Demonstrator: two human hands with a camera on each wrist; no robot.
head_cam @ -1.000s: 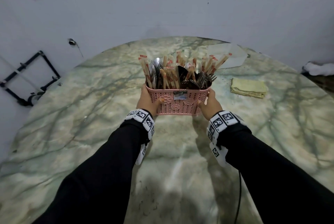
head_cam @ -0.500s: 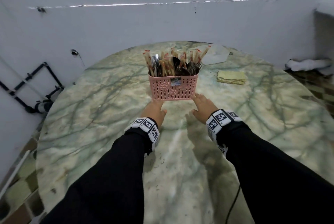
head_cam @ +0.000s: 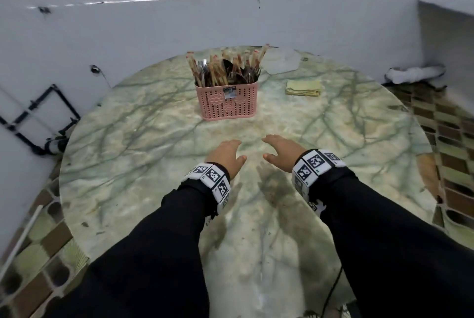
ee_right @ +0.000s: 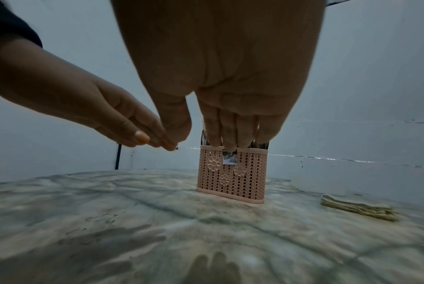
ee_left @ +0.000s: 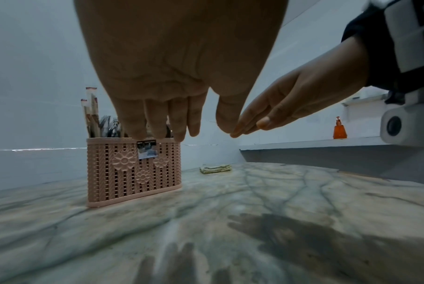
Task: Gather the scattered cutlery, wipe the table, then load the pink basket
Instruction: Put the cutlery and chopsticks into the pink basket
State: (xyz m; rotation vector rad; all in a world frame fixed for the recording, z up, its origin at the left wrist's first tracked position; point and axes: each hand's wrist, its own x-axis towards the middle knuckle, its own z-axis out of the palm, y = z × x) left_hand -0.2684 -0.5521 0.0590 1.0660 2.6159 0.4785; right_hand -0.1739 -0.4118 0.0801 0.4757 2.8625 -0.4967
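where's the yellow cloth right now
In the head view the folded yellow cloth lies flat on the marble table, toward the far right, just right of the pink basket and apart from it; neither hand touches it.

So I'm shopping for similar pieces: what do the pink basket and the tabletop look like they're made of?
The pink basket looks like moulded plastic with a matte finish: regular slotted holes, raised flower shapes and rope-like ribs. The tabletop looks like polished marble or a marble-look stone: pale green with dark branching veins and a soft sheen. Real or imitation cannot be told.
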